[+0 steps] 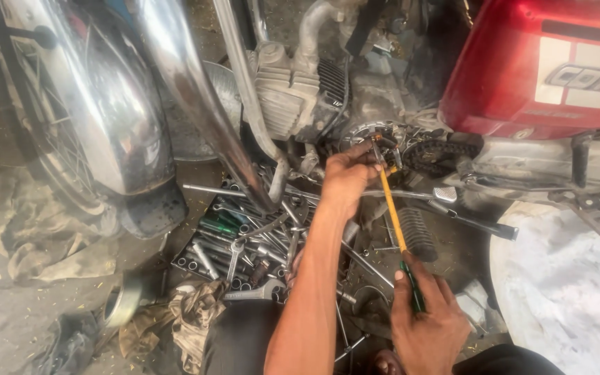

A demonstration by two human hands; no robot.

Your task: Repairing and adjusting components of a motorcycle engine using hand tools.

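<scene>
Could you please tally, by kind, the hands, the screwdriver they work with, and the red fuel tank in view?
Hands: 2 (left hand, right hand)
Long screwdriver, yellow shaft and green handle: 1
Red fuel tank: 1
Total: 4

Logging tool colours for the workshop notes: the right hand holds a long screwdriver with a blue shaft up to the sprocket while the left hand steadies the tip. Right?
Not quite. In the head view the screwdriver has a yellow shaft, not blue. The right hand grips its handle, and the left hand steadies the tip at the sprocket.
</scene>
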